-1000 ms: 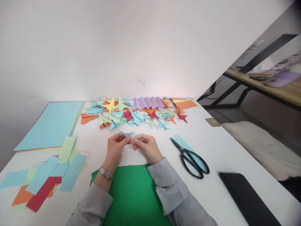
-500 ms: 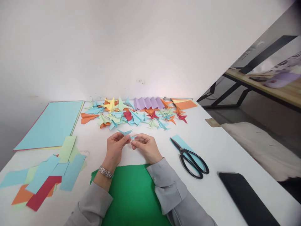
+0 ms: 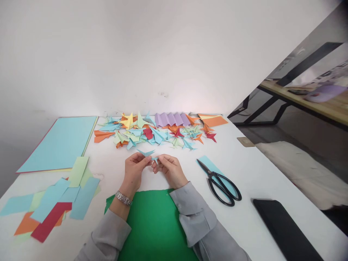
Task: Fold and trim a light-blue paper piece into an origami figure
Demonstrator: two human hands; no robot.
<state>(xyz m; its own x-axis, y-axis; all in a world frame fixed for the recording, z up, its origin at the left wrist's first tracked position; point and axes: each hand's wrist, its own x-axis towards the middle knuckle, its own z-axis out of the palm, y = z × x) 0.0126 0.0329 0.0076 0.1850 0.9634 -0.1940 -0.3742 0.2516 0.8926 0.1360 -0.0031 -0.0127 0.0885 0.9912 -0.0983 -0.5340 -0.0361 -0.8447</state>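
Observation:
Between my two hands is a small light-blue folded paper plane [image 3: 146,153], its pointed wing sticking up behind my left fingers. My left hand [image 3: 133,169], with a metal watch at the wrist, is closed in a pinch on its body. My right hand [image 3: 171,169] pinches the small tail end, where a blue tip shows at the fingers. Parts of the plane are hidden by my fingertips. Just beyond my hands lies a pile of folded paper planes [image 3: 159,135] in several colours. Under my forearms rests a green sheet [image 3: 152,221].
Black-handled scissors [image 3: 221,185] lie on a blue paper strip [image 3: 208,163] to the right, near a black flat case [image 3: 282,228]. Loose paper strips [image 3: 54,197] overlap at left, below large coloured sheets [image 3: 58,145]. A pleated purple paper [image 3: 172,119] stands against the wall.
My right fingers have shifted slightly on the plane's tail, and the small blue tip there now points downward. Both hands stay in nearly the same place.

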